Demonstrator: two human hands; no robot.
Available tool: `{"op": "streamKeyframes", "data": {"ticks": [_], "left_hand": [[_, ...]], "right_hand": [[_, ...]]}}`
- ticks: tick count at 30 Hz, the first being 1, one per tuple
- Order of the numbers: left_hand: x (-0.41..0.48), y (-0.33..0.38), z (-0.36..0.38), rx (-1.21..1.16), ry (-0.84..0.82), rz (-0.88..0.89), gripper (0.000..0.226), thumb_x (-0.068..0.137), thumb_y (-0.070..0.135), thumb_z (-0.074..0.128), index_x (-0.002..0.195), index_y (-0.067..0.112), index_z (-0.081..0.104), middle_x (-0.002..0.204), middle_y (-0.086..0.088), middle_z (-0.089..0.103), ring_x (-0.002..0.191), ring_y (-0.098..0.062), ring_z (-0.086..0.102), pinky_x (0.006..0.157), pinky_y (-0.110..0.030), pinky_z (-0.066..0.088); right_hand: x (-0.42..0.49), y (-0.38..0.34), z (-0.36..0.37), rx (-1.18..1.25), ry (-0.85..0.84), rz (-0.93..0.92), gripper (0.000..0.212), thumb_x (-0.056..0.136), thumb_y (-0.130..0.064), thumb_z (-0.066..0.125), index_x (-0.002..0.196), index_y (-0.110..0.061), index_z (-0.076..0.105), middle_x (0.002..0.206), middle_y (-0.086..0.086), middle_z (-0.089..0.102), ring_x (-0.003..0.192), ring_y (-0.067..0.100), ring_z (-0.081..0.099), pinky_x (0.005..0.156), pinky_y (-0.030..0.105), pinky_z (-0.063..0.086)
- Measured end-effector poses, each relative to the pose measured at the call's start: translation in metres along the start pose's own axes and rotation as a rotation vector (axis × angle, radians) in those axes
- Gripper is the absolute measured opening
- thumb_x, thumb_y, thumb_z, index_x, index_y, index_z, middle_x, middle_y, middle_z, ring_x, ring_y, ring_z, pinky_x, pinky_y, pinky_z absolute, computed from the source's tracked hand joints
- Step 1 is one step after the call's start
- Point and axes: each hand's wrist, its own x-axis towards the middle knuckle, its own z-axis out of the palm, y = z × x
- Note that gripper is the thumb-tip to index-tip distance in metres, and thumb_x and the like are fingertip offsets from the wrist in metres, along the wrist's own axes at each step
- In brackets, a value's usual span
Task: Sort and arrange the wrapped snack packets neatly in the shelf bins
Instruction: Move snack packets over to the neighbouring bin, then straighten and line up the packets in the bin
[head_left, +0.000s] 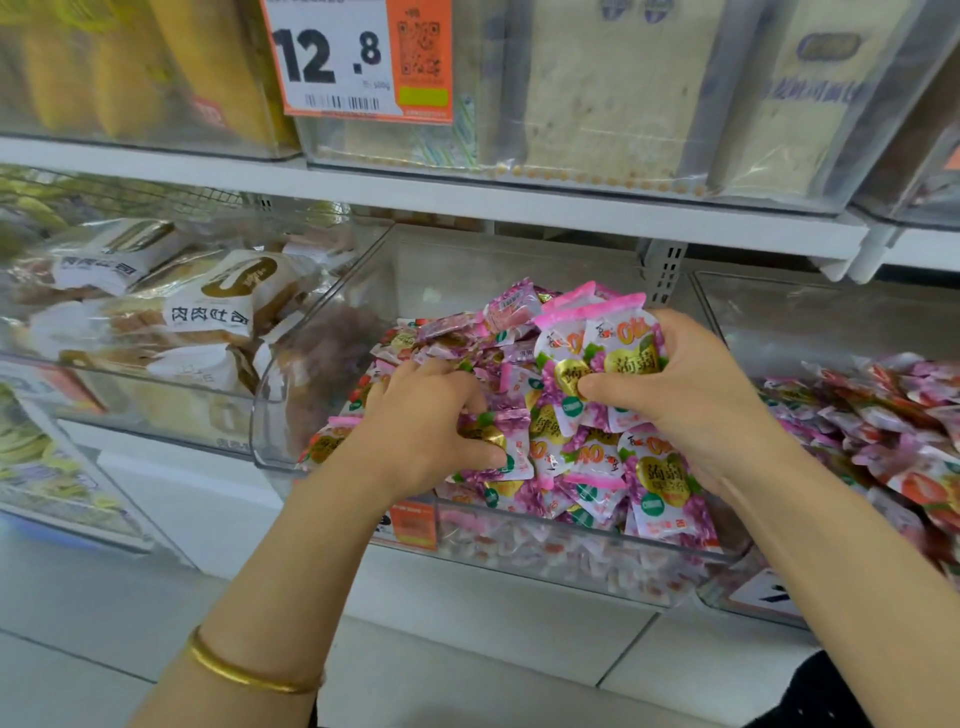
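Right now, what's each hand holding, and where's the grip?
Right hand: a fanned bunch of grape packets, thumb across their lower fronts, fingers behind. Left hand: one grape packet in the pile, pinched at its left side.

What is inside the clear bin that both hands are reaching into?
The clear bin holds a heap of purple snack packets; the left hand and right hand each grip some. The heap covers the bin floor and anything buried deeper.

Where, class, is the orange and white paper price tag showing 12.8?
In the head view the price tag sits top left of centre, on a clear plastic bin on the upper shelf, above the purple snack packets.
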Motion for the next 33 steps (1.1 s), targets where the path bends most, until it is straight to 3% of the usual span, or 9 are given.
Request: {"op": "streamKeyframes", "data": {"ticks": [6,10,15,19,21,24,30,31,33], "left_hand": [[-0.005,-0.004,-0.005,-0.015,0.149,0.117,0.035,0.083,0.036,0.066,0.118,0.032,0.061,0.115,0.007,0.058,0.112,-0.016,0.051,0.097,-0.035,0.037],[-0.008,0.007,-0.014,-0.48,0.209,0.165,0.039,0.083,0.017,0.069,0.116,0.035,0.061,0.099,0.019,0.057,0.086,0.01,0.052,0.079,-0.01,0.042],[-0.009,0.042,-0.015,-0.993,0.182,0.157,0.053,0.067,0.031,0.081,0.116,0.035,0.061,0.108,0.003,0.068,0.095,-0.012,0.065,0.083,-0.031,0.052],[-0.001,0.087,-0.001,-1.138,0.071,0.161,0.035,0.075,0.028,0.07,0.11,0.024,0.065,0.09,0.002,0.07,0.07,0.0,0.065,0.061,-0.014,0.049],[0.006,0.108,0.005,-1.127,0.057,0.203,0.022,0.088,0.02,0.061,0.109,0.021,0.066,0.092,0.005,0.07,0.077,-0.002,0.066,0.068,-0.016,0.053],[0.026,0.131,0.008,-0.76,0.195,0.275,0.026,0.094,0.021,0.053,0.119,0.02,0.062,0.112,0.007,0.063,0.097,-0.005,0.059,0.078,-0.008,0.042],[0.061,0.154,0.035,-0.312,0.274,0.37,0.038,0.096,0.017,0.049,0.134,0.015,0.05,0.137,-0.003,0.052,0.124,-0.02,0.045,0.098,-0.022,0.03],[0.065,0.154,0.041,-0.303,0.299,0.374,0.037,0.096,0.016,0.048,0.132,0.015,0.053,0.136,-0.003,0.053,0.125,-0.019,0.045,0.1,-0.02,0.028],[0.071,0.154,0.05,-0.293,0.343,0.361,0.034,0.096,0.014,0.047,0.128,0.014,0.057,0.134,-0.002,0.055,0.127,-0.017,0.044,0.103,-0.018,0.026]], "right_hand": [[-0.003,0.001,-0.002,0.054,-0.014,0.042,0.037,0.068,0.0,0.078,0.097,-0.018,0.063,0.089,-0.001,0.073,0.083,0.017,0.071,0.086,0.043,0.054],[-0.011,-0.004,-0.006,0.094,-0.013,0.034,0.039,0.067,0.0,0.077,0.097,-0.02,0.062,0.09,-0.002,0.073,0.083,0.015,0.07,0.082,0.034,0.054],[-0.031,-0.01,-0.028,0.268,-0.046,0.063,0.042,0.069,0.004,0.073,0.103,-0.018,0.061,0.095,0.005,0.072,0.088,0.021,0.07,0.078,0.036,0.053],[-0.052,-0.006,-0.064,0.235,0.035,0.089,0.035,0.073,0.003,0.07,0.101,-0.018,0.064,0.091,0.002,0.074,0.084,0.017,0.07,0.074,0.032,0.054],[-0.059,0.004,-0.093,0.205,0.161,0.129,0.032,0.074,-0.001,0.072,0.099,-0.018,0.064,0.089,0.002,0.074,0.084,0.017,0.07,0.073,0.031,0.052],[-0.057,0.025,-0.141,0.174,0.349,0.219,0.028,0.073,-0.004,0.074,0.097,-0.013,0.063,0.089,0.006,0.072,0.09,0.024,0.067,0.078,0.039,0.05],[0.018,0.063,-0.168,0.084,0.508,0.312,0.019,0.077,-0.001,0.07,0.074,-0.011,0.054,0.075,0.008,0.056,0.074,0.023,0.058,0.053,0.028,0.052],[0.036,0.07,-0.164,0.086,0.502,0.346,0.016,0.076,-0.002,0.07,0.079,-0.007,0.055,0.075,0.009,0.055,0.073,0.023,0.058,0.049,0.024,0.052],[0.073,0.084,-0.151,0.116,0.479,0.405,0.032,0.074,-0.005,0.072,0.101,-0.001,0.055,0.092,0.014,0.06,0.083,0.026,0.062,0.064,0.035,0.059]]}}
